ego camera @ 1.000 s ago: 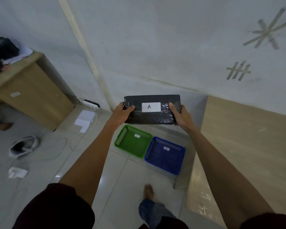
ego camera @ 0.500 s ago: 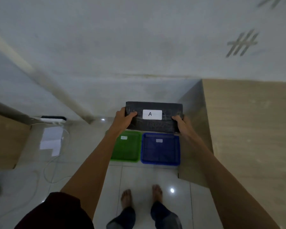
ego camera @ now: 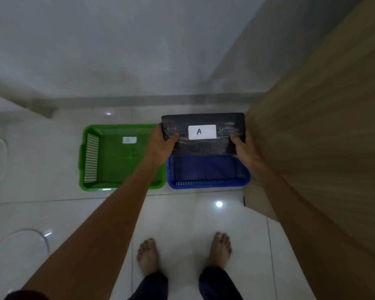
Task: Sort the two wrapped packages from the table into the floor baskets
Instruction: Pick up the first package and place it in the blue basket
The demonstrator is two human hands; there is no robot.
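A black wrapped package (ego camera: 204,146) with a white label marked "A" is held flat between both hands. My left hand (ego camera: 161,145) grips its left end and my right hand (ego camera: 246,150) grips its right end. The package hovers over the far half of the blue basket (ego camera: 208,176), which stands on the floor by the wooden table's side. A green basket (ego camera: 117,165) with a small white tag inside stands touching the blue one on its left and holds nothing else. No second package is in view.
The wooden table (ego camera: 325,148) fills the right side, close to my right arm. A white wall (ego camera: 139,50) rises just behind the baskets. My bare feet (ego camera: 182,254) stand on glossy white tiles. A white cable (ego camera: 30,237) curls on the floor at the left.
My view has tilted down and closer to the floor. The package, held in both hands, has come lower and to the right, from over both baskets to over the blue one.
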